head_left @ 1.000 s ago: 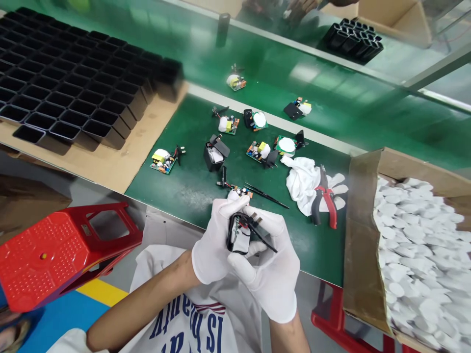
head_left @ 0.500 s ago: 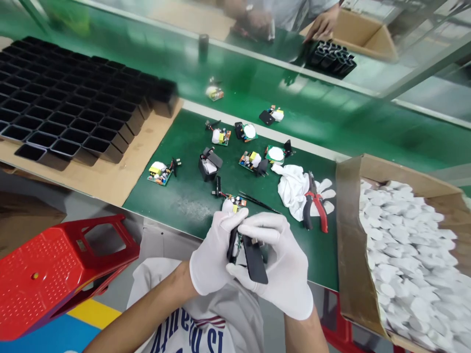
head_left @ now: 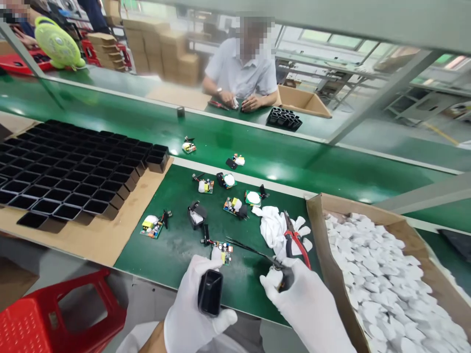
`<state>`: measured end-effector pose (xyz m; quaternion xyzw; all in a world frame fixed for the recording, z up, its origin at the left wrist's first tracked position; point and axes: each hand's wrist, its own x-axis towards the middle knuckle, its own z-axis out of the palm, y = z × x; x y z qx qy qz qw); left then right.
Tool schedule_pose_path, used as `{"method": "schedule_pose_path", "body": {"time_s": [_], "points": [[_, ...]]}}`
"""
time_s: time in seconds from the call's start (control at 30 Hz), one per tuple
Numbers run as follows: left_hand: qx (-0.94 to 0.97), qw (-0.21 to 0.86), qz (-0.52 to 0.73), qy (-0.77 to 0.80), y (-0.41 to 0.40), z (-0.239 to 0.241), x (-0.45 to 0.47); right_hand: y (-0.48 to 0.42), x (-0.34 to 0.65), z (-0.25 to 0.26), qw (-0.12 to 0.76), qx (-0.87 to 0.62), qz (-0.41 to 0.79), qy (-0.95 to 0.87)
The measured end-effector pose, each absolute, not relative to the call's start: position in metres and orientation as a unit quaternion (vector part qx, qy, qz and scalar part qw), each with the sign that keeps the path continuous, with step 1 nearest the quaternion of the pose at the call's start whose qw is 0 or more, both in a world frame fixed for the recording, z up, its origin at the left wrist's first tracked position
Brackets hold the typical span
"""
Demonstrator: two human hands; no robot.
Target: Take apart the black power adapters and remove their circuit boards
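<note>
My left hand (head_left: pixel 195 304), in a white glove, has its fingers around a black plastic charger case (head_left: pixel 211 292), tilted with its dark face towards me. Off to the right, my gloved right hand (head_left: pixel 307 299) grips a circuit board (head_left: pixel 282 284), mostly hidden by the fingers, with a black cover and a white pad showing. Black tweezers (head_left: pixel 248 248) reach up to that hand; whether it touches them I cannot tell. Just beyond my left hand lies a circuit board with a plug (head_left: pixel 223 251). Red-handled pliers (head_left: pixel 297 242) rest on a white glove (head_left: pixel 271 228).
Rows of open black cases (head_left: pixel 69 181) stand on cardboard (head_left: pixel 99 233) at left. A carton (head_left: pixel 314 220) of white pads (head_left: pixel 375 274) stands at right. Several boards and a black case (head_left: pixel 196 215) lie on the green bench. Across the line sits a person (head_left: pixel 241 73). A red stool (head_left: pixel 66 304) is lower left.
My hands have moved apart: the case stays in the left, the board is in the right, which has shifted right towards the tweezers. The view has tilted up, bringing the co-worker into sight.
</note>
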<state>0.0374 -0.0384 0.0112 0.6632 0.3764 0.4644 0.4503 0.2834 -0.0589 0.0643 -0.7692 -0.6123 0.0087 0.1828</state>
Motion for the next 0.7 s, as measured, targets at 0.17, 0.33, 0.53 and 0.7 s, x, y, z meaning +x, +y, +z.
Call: {"method": "schedule_pose_path", "body": {"time_s": [0.17, 0.33, 0.53, 0.7], "points": [[0.672, 0.401, 0.455, 0.425, -0.014, 0.007, 0.013, -0.05, 0.284, 0.057, 0.105, -0.801, 0.031, -0.589], [0.652, 0.379, 0.44, 0.488, -0.008, -0.007, 0.004, 0.018, 0.294, 0.11, 0.075, -0.75, 0.082, -0.652], [0.629, 0.406, 0.419, 0.514, -0.013, -0.016, 0.012, 0.214, 0.269, 0.13, 0.034, -0.664, 0.065, -0.745], [0.621, 0.418, 0.404, 0.526, -0.008, -0.008, 0.016, 0.311, 0.25, 0.106, 0.001, -0.616, 0.128, -0.777]]}}
